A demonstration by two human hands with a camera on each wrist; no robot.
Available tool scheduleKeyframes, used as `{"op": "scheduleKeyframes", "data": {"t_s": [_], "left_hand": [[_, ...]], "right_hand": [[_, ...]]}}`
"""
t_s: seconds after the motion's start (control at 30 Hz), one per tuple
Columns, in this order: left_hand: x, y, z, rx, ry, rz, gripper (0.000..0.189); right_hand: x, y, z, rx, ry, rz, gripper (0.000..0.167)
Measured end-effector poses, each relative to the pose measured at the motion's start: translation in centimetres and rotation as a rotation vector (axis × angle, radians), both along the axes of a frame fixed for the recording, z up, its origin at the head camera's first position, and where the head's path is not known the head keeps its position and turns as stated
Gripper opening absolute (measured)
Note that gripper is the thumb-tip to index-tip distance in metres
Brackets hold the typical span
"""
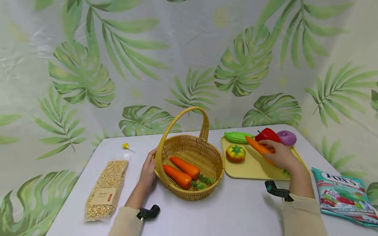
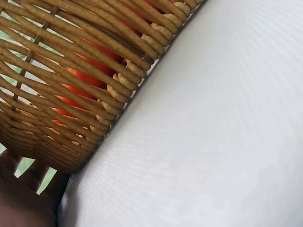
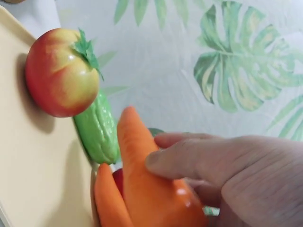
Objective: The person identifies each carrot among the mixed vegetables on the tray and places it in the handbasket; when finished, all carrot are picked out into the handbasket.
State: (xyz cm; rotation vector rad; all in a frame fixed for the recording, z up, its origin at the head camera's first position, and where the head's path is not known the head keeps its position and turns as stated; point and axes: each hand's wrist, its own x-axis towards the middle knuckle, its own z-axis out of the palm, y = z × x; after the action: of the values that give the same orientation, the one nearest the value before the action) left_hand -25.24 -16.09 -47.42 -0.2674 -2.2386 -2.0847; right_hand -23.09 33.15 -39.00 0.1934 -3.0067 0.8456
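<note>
My right hand pinches an orange toy carrot between thumb and fingers, above a yellow tray. Beside it in the right wrist view lies part of a second carrot. On the left, my left hand touches the outer side of a woven basket with a tall handle. Its fingers extend along the weave in the left wrist view; their tips are hidden. Inside the basket lie two carrots with green tops. A red-yellow tomato sits on the tray's left part.
Along the tray's back are a green bitter gourd, a red bell pepper and a purple round vegetable. A teal candy bag lies at right. A bag of corn kernels and a yellow lollipop lie at left.
</note>
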Motion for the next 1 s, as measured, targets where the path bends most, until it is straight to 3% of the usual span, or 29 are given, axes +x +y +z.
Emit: {"op": "scheduleKeyframes", "data": {"t_s": [0.27, 0.5, 0.8, 1.0], "left_hand": [[0.4, -0.1, 0.0, 0.000, -0.008, 0.007, 0.039], [0.2, 0.1, 0.1, 0.000, 0.007, -0.007, 0.039], [-0.1, 0.0, 0.0, 0.010, 0.012, -0.007, 0.039], [0.0, 0.0, -0.1, 0.001, 0.026, -0.006, 0.040]], "right_hand": [[0.4, -1.6, 1.4, -0.039, 0.129, 0.074, 0.033], [0.7, -3.5, 2.4, -0.107, 0.180, 0.157, 0.016], [0.8, -6.3, 3.5, -0.110, 0.201, 0.236, 0.017], [1.0, -7.5, 3.3, -0.154, 0.135, 0.330, 0.027]]}}
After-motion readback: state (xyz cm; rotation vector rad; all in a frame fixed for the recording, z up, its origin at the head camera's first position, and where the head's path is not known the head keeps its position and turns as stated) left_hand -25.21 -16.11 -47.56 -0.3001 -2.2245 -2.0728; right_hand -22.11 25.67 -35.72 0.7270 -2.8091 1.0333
